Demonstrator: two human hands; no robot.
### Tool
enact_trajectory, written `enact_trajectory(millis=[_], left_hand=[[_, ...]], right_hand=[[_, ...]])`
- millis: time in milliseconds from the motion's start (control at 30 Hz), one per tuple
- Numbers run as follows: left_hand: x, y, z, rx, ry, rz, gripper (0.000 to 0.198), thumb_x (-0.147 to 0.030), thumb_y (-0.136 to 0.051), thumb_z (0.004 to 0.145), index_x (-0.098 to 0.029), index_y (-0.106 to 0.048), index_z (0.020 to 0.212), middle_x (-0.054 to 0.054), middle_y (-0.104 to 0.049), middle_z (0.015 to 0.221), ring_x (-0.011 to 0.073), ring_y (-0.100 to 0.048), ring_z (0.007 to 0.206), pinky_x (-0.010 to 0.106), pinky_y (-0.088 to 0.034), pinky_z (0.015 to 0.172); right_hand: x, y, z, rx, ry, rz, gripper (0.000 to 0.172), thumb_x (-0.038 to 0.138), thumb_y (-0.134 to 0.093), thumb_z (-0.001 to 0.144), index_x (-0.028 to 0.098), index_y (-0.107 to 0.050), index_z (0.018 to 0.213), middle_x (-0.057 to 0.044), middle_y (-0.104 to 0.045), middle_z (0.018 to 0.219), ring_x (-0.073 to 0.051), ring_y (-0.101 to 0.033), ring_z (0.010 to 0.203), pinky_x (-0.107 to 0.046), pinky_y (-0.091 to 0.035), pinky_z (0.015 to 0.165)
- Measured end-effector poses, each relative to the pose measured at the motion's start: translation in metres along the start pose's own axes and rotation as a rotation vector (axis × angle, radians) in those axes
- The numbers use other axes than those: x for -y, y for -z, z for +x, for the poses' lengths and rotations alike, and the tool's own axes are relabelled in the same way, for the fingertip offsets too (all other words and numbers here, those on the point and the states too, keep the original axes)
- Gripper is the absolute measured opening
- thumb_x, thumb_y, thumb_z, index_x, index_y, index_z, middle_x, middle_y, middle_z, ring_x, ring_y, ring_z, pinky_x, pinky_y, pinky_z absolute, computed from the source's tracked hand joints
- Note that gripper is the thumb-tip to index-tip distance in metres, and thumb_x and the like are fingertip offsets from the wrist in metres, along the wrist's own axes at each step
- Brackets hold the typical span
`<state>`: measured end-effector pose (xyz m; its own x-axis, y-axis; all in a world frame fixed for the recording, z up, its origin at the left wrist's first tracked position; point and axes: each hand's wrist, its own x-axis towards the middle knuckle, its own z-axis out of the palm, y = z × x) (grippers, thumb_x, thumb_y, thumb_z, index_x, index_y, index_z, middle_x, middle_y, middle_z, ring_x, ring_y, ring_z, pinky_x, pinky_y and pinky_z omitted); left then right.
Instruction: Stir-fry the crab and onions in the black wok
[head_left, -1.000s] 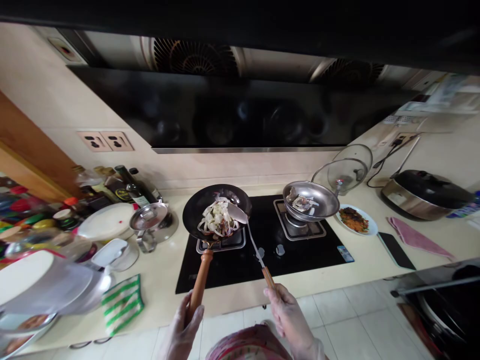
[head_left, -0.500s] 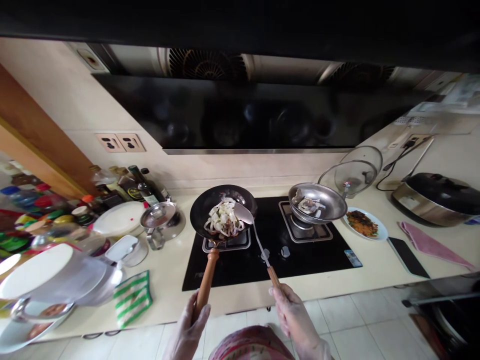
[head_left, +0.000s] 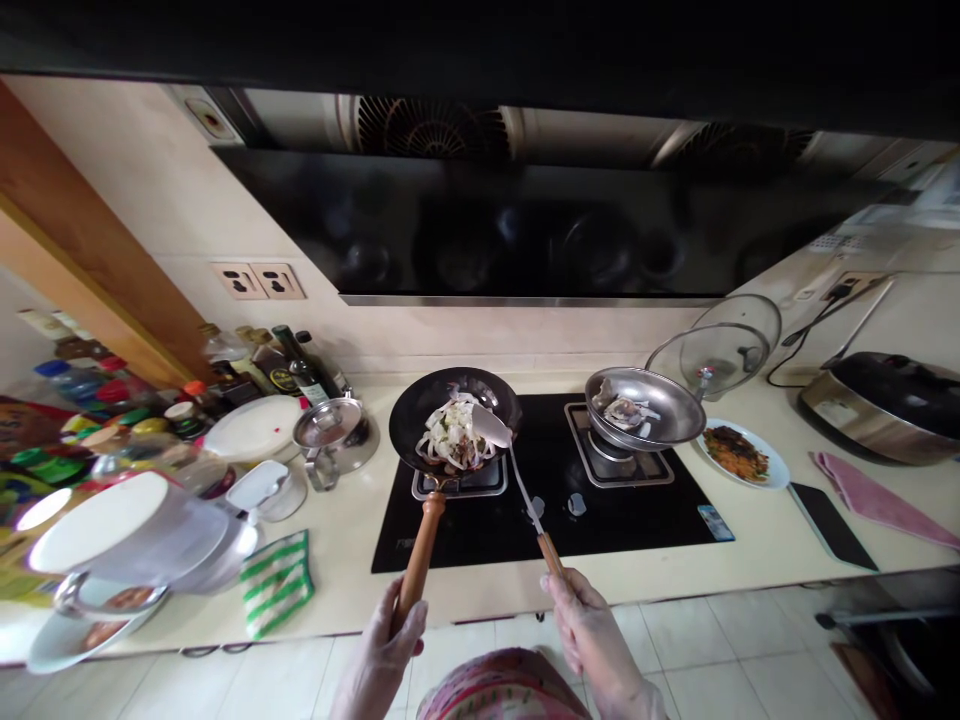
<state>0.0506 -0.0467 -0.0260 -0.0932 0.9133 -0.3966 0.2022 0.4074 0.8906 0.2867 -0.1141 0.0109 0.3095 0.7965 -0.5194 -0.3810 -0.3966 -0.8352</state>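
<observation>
My left hand point(head_left: 386, 640), in a clear glove, is wrapped round the wooden handle of a black wok point(head_left: 409, 400) on the left burner. Pale sliced food point(head_left: 448, 438), which looks like onion strips with darker bits beneath, lies heaped in the wok. A metal spatula point(head_left: 525, 480) with a wooden grip is held in my right hand point(head_left: 585, 625), also gloved. The spatula's blade rests against the right side of the food, inside the wok.
On the right burner stands a steel bowl point(head_left: 679, 405) with scraps in it. Right of the hob are a plate of cooked food point(head_left: 780, 470), a phone point(head_left: 832, 525), a pink cloth point(head_left: 885, 500) and an electric pot point(head_left: 885, 405). Bottles, jars and a green-striped cloth point(head_left: 277, 585) crowd the left.
The view has shifted slightly, so the scene sits a little further right. The spatula blade has moved slightly over the food. Both hands keep their holds.
</observation>
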Motion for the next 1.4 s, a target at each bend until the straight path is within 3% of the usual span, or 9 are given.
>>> enact_trajectory(millis=[267, 567, 967, 1200, 1400], left_hand=[[-0.012, 0.000, -0.009, 0.017, 0.021, -0.031, 0.084, -0.065, -0.069, 0.065, -0.014, -0.052, 0.129, -0.003, -0.058, 0.069, 0.0145, -0.056, 0.058, 0.030, -0.047, 0.062], [-0.014, 0.001, -0.010, 0.072, 0.089, -0.059, 0.088, -0.064, -0.069, 0.065, -0.013, -0.049, 0.134, -0.009, -0.046, 0.055, 0.0106, -0.045, 0.043, 0.023, -0.037, 0.042], [-0.006, -0.001, -0.013, 0.015, 0.063, -0.132, 0.088, -0.063, -0.072, 0.061, -0.013, -0.052, 0.132, -0.009, -0.045, 0.054, 0.0103, -0.046, 0.043, 0.022, -0.037, 0.041], [-0.002, -0.006, -0.012, -0.018, 0.052, -0.135, 0.093, -0.067, -0.071, 0.058, -0.011, -0.052, 0.130, -0.011, -0.043, 0.048, 0.0102, -0.043, 0.039, 0.023, -0.034, 0.039], [0.001, -0.007, -0.008, -0.016, 0.081, -0.140, 0.097, -0.068, -0.071, 0.056, -0.011, -0.049, 0.132, -0.011, -0.043, 0.047, 0.0109, -0.043, 0.039, 0.023, -0.034, 0.039]], right_hand=[[0.002, 0.001, -0.003, -0.038, -0.029, -0.007, 0.067, 0.080, -0.072, 0.051, 0.021, -0.053, 0.076, 0.013, -0.029, 0.042, -0.003, -0.020, 0.035, -0.018, -0.016, 0.031], [0.001, 0.001, -0.002, -0.047, -0.032, -0.011, 0.069, 0.080, -0.072, 0.052, 0.020, -0.057, 0.083, 0.013, -0.032, 0.043, -0.003, -0.021, 0.035, -0.018, -0.017, 0.033], [0.003, -0.004, -0.003, -0.051, -0.035, -0.010, 0.071, 0.081, -0.073, 0.046, 0.021, -0.053, 0.079, 0.013, -0.030, 0.042, -0.004, -0.021, 0.035, -0.018, -0.017, 0.033], [-0.001, -0.002, -0.005, -0.021, -0.034, -0.027, 0.064, 0.079, -0.072, 0.054, 0.021, -0.052, 0.074, 0.013, -0.027, 0.043, -0.003, -0.020, 0.035, -0.018, -0.016, 0.032], [0.001, 0.000, -0.007, -0.030, -0.037, -0.025, 0.066, 0.080, -0.071, 0.051, 0.021, -0.052, 0.073, 0.013, -0.027, 0.042, -0.003, -0.019, 0.035, -0.019, -0.016, 0.033]])
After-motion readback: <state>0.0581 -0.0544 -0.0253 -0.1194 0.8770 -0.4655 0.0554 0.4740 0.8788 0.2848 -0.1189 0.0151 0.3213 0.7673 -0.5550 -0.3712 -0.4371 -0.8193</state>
